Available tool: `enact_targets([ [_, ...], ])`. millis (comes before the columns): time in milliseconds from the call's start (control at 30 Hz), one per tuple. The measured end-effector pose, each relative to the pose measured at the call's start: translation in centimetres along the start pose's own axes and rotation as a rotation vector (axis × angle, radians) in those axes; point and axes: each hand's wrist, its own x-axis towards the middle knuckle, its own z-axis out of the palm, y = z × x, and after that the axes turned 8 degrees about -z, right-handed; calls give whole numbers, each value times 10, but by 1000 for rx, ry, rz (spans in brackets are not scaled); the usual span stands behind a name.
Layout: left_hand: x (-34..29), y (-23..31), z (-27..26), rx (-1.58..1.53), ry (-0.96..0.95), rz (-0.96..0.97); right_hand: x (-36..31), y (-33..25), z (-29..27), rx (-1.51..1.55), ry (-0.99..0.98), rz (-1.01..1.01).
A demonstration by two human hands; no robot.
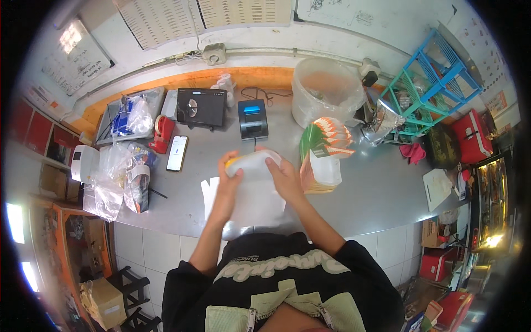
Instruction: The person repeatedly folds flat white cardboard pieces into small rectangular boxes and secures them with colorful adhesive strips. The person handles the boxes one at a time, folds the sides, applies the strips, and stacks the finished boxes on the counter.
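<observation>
Both hands hold a white paperboard sheet [254, 182] over the near middle of the metal table, in front of my body. My left hand [228, 180] grips its left side, thumb on the white face and fingers curled behind. On the opposite side my right hand [285, 178] pinches the upper right edge, thumb on top. A sliver of yellow-orange shows at the sheet's upper left edge. White flaps [209, 193] stick out beside my left wrist. Close to my right hand stands a nested stack of orange, green and white paper food boxes [326, 146].
Behind the hands sits a small black printer [253, 119]. To the left lie a lit phone [177, 154], a red tape dispenser [162, 134], a black device [201, 108] and plastic bags [108, 182]. A translucent bucket [321, 91] and blue-green baskets [423, 91] stand at the back right.
</observation>
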Motion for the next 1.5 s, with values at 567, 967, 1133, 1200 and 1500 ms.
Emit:
enact_targets([
  [567, 17, 17, -15, 327, 347, 262, -9, -25, 50, -493, 56, -207],
  [967, 8, 21, -17, 74, 64, 123, -7, -57, 24, 68, 52, -16],
  [1133, 7, 6, -6, 43, 131, 213, -7, -58, 44, 166, 117, -127],
  [1200, 4, 2, 3, 20, 146, 276, -9, -54, 59, 171, 165, -180],
  [1500, 5, 6, -1, -126, 92, 92, -23, -67, 59, -477, 46, -243],
])
